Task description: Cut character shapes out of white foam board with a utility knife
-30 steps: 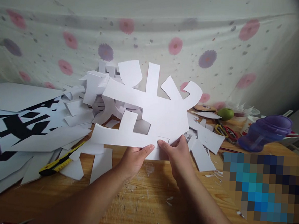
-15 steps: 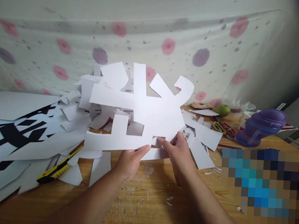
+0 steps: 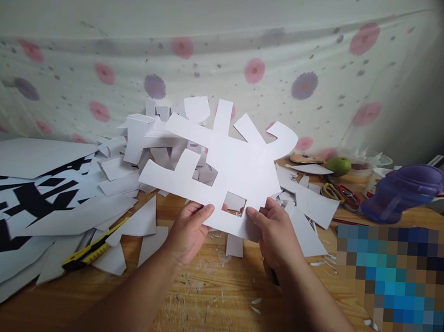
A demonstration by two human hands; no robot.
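Note:
A white cut-out sheet shaped like a written character [image 3: 241,162], thin and stiff like foam board, is held up above the table, tilted. My left hand [image 3: 191,227] pinches its lower edge, thumb on top, left of a square hole. At the lower right edge, my right hand [image 3: 274,227] grips the same sheet between thumb and fingers. A dark object [image 3: 274,276] shows just beneath my right hand; I cannot make out what it is. Below the sheet's lower edge a small white piece [image 3: 234,246] is visible.
A yellow utility knife [image 3: 92,246] lies at left on white offcuts, beside sheets with black shapes [image 3: 35,197]. Piled scraps [image 3: 137,136] stand behind the sheet. At right are scissors [image 3: 342,194], a green fruit [image 3: 338,165], a purple cup [image 3: 403,192] and a blurred-out patch.
The cut-out has tilted and turned clockwise, its left side rising. The square hole shows more fully, and a small white piece now appears below the sheet. The view has shifted slightly.

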